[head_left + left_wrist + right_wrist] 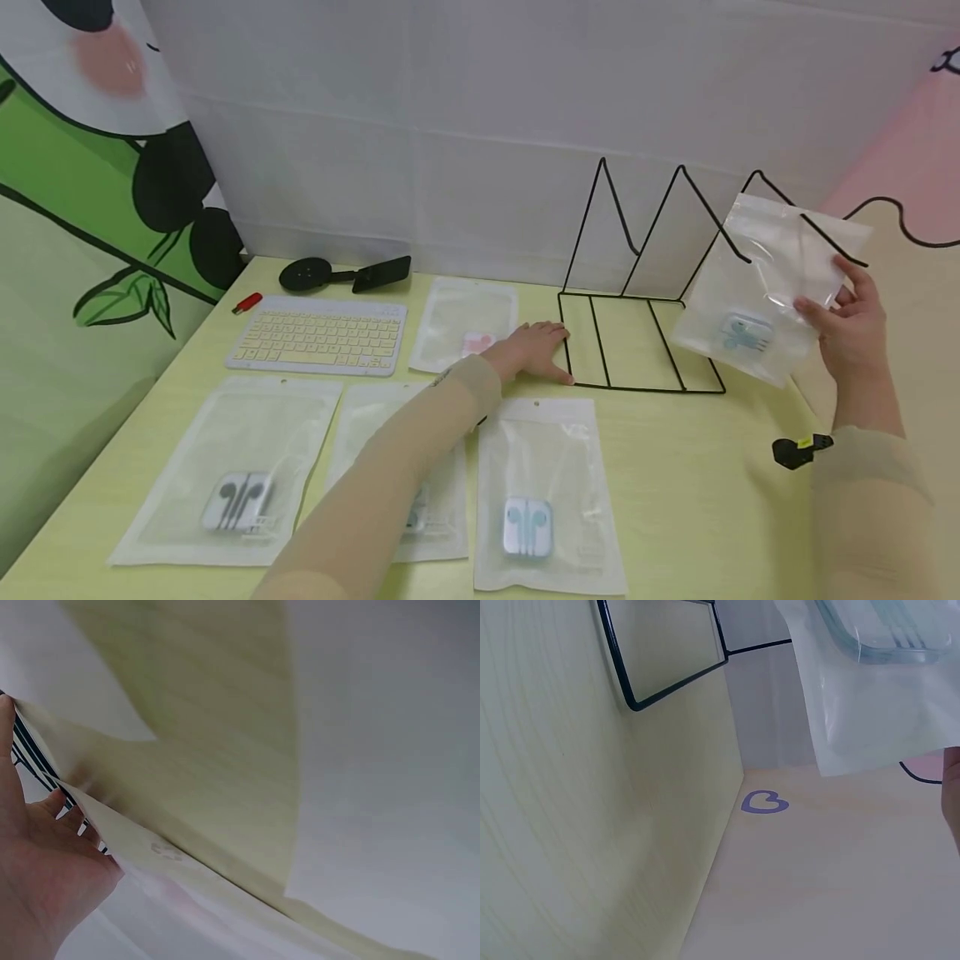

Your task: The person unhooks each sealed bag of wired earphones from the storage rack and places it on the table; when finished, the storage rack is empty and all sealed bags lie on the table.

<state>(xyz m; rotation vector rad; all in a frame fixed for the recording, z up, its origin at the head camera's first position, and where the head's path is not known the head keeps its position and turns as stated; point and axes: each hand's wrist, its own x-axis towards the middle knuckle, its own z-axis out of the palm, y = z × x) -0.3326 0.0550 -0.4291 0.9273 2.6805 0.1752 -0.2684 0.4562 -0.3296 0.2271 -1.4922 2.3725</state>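
A black wire rack (628, 389) stands at the back right of the table, with pointed uprights. My left hand (534, 348) lies at the left end of its base, fingers extended and touching the wire; the left wrist view shows this hand (52, 870) beside the dark wires. My right hand (855, 321) pinches the right edge of a clear zip bag (765, 275) between thumb and fingers. Inside that bag is a case of light blue earphones (746, 333). The bag is tilted among the rack's right-hand uprights, with one wire crossing in front of its top.
Several similar bags lie flat: one with dark earphones (238, 502), one with blue earphones (528, 527), one partly under my left arm, one with a pink item (477, 342). A white keyboard (318, 335), black folding stand (345, 275) and red USB stick (247, 303) sit back left.
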